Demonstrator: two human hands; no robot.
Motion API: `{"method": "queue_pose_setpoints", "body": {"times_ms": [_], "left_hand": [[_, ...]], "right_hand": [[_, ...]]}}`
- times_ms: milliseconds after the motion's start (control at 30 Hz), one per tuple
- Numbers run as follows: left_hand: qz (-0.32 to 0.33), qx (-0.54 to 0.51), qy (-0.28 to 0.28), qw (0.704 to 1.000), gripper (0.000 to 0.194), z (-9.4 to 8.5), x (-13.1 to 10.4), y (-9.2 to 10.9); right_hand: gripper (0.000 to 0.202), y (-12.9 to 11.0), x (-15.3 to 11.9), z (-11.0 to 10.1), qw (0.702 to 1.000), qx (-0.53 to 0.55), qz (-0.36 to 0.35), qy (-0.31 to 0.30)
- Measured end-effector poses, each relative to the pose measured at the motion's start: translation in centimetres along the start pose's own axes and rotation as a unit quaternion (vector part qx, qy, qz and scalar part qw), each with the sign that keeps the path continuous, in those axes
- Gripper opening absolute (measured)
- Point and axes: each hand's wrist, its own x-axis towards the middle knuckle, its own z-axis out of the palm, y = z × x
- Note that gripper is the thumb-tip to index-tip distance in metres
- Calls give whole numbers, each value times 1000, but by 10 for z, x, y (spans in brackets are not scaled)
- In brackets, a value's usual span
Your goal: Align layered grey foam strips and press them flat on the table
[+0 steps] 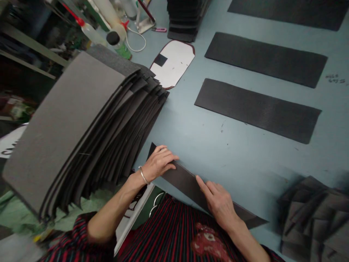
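Note:
A long dark strip (188,185) lies along the near edge of the blue-grey table (218,156). My left hand (160,162), with a silver bangle at the wrist, rests on the strip's left part, its fingers bent together over the upper edge. On the strip's middle lies my right hand (218,198), index finger stretched out to the upper edge and the other fingers curled loosely beside it. Two flat dark pieces, a nearer one (257,109) and a farther one (265,58), lie beyond my hands.
To the left stands a big fanned stack of dark sheets (73,98). Folded dark pieces (316,218) are heaped at the right. Farther back are a white oval panel (176,62), another dark stack (185,18), a black-capped bottle (118,43) and a pink cutter (159,30).

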Motion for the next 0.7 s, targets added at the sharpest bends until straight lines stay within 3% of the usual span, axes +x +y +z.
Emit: {"method": "queue_pose_setpoints", "body": {"times_ms": [100,200,367,533,700], "left_hand": [[22,-9,-1,1000,26,3,-4,17],[53,-6,6,999,26,18,-2,32],[55,-4,38,998,21,40,3,39],[38,2,26,999,22,35,-4,12],[-75,51,41,995,26,21,-22,-41]], "right_hand": [[62,-3,2,-5,1000,-3,-12,-12],[64,-3,4,-5,1000,-8,-19,-9],[64,-5,7,-2,999,-5,-28,18],[59,-1,8,-2,997,1,-35,65],[43,20,1,-2,997,-3,26,70]]}}
